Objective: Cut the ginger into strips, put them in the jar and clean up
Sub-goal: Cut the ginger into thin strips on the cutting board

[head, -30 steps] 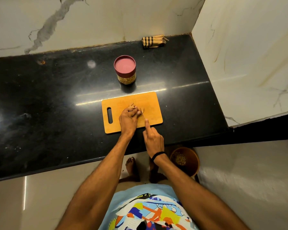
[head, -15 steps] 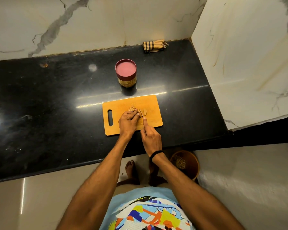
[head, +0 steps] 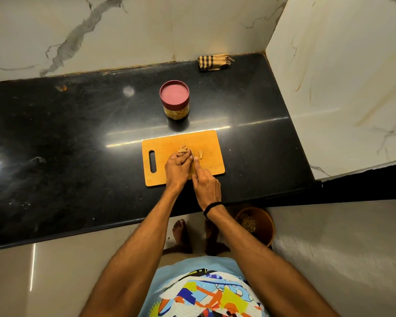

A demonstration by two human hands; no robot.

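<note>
Ginger knob (head: 183, 149) on cutting board (head: 212, 143), pinned under curled fingers of left hand (head: 177, 167), nearer hand. Knife (head: 191, 153) gripped in right hand (head: 206, 185), blade just right of knob. Cut strip (head: 200, 153) right of blade, lengthwise away. Lidded jar (head: 174, 99) behind board.

Orange board (head: 206, 143) — red-lidded jar (head: 174, 99), black counter (head: 78, 138)

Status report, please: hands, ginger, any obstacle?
Left hand holds knobbly beige ginger piece on orange wooden cutting board. Right hand grips small knife. Red-lidded clear jar closed. Nothing in the way.
</note>
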